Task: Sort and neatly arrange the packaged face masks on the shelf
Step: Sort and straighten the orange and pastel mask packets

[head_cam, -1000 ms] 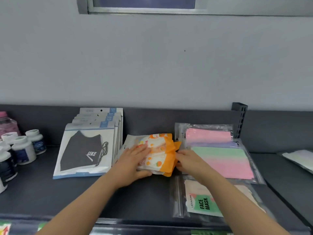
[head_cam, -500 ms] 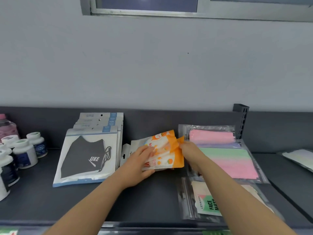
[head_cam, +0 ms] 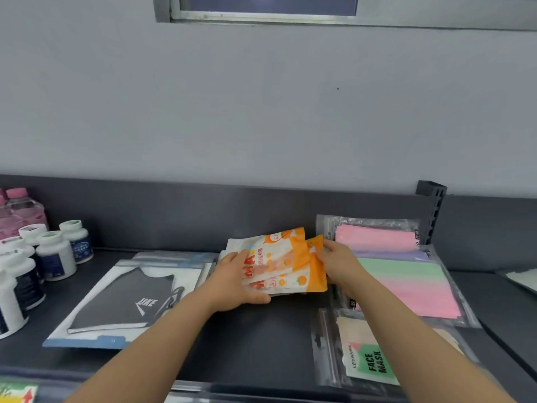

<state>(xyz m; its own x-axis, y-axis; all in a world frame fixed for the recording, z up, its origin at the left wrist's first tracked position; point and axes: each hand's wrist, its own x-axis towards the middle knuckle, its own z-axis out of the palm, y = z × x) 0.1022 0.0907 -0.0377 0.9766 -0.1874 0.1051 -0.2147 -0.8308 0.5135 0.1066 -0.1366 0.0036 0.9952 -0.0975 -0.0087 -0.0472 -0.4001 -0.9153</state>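
- Two hands share one bundle. My left hand (head_cam: pixel 235 283) grips the orange packs (head_cam: pixel 286 261) from 9 o'clock, fingers laid over the printed face and thumb curled under the near edge. My right hand (head_cam: pixel 340 264) pinches their orange border from 3 o'clock.
- The orange packs are at mid-shelf, fanned and tilted with their far edges up. I cannot tell whether the near edge touches the shelf (head_cam: pixel 261 344).
- I judge the two-sided hold is meant to square these slippery packets into one even pile before setting it down.
- At 9 o'clock of the bundle, the black mask packs (head_cam: pixel 125 295) lie overlapped in a stepped row, just beside my left hand. That kind looks grouped.
- At 3 o'clock lies the pastel striped pack (head_cam: pixel 406 283), with a pink pack (head_cam: pixel 374 238) behind it at 1 o'clock and a "FACE MASK" pack (head_cam: pixel 369 365) at 5 o'clock beside my right forearm. They overlap loosely, so I reckon that side needs straightening.
- The bare strip between the black row and the pastel group seems the natural bay for the orange pile.
- White bottles (head_cam: pixel 55 254) stand far out at 9 o'clock, well apart.
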